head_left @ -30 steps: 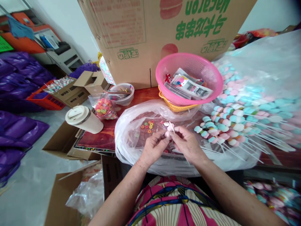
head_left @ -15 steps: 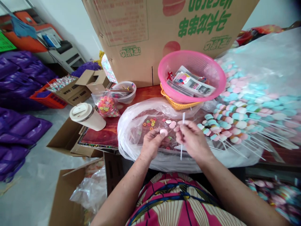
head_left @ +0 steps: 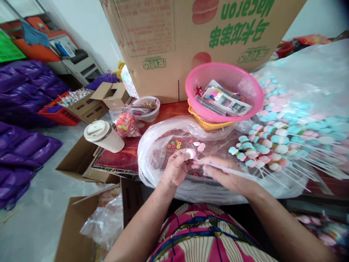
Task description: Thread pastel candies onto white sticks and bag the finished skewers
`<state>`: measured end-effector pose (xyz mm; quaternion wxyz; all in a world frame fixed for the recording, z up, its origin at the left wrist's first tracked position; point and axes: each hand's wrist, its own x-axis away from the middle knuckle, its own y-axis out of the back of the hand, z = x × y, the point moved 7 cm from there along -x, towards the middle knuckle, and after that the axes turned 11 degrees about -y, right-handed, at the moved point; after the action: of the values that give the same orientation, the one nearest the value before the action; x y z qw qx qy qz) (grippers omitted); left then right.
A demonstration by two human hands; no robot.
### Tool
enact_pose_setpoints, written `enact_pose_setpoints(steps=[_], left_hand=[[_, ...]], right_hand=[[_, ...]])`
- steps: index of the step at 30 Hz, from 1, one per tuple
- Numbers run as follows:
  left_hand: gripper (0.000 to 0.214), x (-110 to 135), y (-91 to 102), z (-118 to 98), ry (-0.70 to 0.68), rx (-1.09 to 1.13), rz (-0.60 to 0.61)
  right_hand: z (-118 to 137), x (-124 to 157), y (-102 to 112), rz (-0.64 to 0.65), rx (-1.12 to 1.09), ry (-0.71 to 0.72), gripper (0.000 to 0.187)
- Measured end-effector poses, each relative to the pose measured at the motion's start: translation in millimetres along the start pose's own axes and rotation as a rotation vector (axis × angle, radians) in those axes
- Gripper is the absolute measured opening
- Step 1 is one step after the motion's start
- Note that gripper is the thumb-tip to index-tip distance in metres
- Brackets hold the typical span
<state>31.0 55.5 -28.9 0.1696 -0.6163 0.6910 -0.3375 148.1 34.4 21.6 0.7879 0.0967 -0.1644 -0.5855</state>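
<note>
My left hand (head_left: 176, 169) pinches a pale pink round sweet (head_left: 189, 154) between thumb and fingers over a clear plastic bag (head_left: 152, 145) spread on the red table. My right hand (head_left: 226, 177) grips a thin white stick (head_left: 229, 169) lying almost level, its tip pointing left at the sweet. Loose ring sweets (head_left: 174, 145) and a few pink discs (head_left: 199, 146) lie on the plastic just beyond my hands.
A heap of finished pastel skewers (head_left: 275, 145) lies to the right under plastic. Behind stand a pink basket (head_left: 247, 87) holding packets, a big cardboard box (head_left: 174, 43), a small bowl (head_left: 147, 108), a bag of ring sweets (head_left: 125, 124) and a lidded cup (head_left: 102, 136).
My right hand has turned the stick from upright to nearly level and brought its tip to the sweet in my left hand. The hands have moved closer together.
</note>
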Motion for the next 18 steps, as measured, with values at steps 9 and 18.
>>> enact_pose_setpoints(steps=[9,18], left_hand=[[0.024,-6,21.5,-26,-0.252,-0.131,-0.058],[0.029,-3,22.8,-23,-0.372,-0.407,-0.136]], right_hand=[[-13,22,3,0.530,-0.209,-0.096,0.048],[10,20,-17,-0.039,0.465,0.085,0.060]])
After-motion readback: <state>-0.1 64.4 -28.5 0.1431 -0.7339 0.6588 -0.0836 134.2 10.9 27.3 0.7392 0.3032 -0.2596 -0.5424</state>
